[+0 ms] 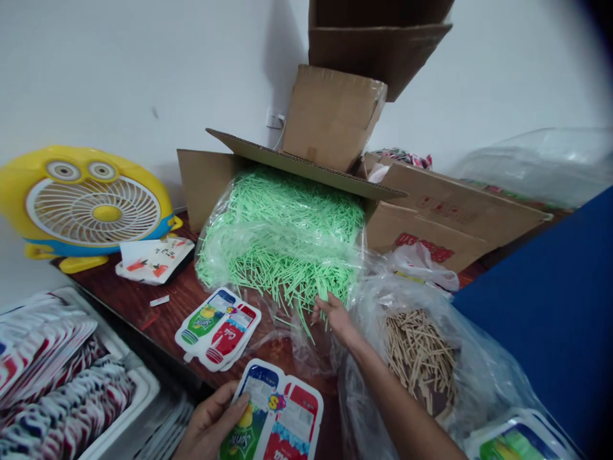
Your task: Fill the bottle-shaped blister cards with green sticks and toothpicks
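Note:
My left hand (215, 418) grips a flat printed packet (275, 415) shaped like two soda bottles, one green Sprite and one red cola, with the thumb on its face. At the front of a heap of thin green sticks (287, 217), my right hand (335, 316) has its fingers closed on a few of them. The heap spills from a see-through plastic bag inside a cardboard box (205, 182) lying on its side. Between the hands and the fan, similar bottle-shaped packets (218, 329) lie stacked on the dark wooden table (184, 291).
A yellow fan (103, 198) stands at the left, beside a patterned paper packet (156, 259). A white bin (146, 383) full of packets is lower left. Brown sticks (421, 354) lie in a plastic bag at right. Cardboard boxes (332, 115) stand behind; a blue panel (541, 300) borders the right.

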Action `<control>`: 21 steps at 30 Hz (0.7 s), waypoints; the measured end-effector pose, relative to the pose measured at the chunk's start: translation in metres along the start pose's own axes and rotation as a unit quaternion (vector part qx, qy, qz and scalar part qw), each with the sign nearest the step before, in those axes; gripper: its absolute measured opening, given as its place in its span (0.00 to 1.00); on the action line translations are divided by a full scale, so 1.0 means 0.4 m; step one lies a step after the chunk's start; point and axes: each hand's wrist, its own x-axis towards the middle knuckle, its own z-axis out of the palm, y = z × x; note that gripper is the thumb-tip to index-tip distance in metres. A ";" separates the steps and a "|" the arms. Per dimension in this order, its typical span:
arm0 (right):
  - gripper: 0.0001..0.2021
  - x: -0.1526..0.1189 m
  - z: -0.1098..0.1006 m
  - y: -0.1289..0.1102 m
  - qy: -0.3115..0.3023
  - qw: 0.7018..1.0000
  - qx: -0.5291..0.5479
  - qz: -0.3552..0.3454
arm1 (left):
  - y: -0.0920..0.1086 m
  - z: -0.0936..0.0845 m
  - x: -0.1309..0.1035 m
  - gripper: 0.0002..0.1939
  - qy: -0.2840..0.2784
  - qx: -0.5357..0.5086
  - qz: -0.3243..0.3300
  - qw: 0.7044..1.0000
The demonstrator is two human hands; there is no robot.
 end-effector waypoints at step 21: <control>0.15 -0.110 0.018 0.002 0.063 0.998 0.016 -0.004 | -0.014 0.024 -0.035 0.15 -0.041 0.059 -0.020 0.997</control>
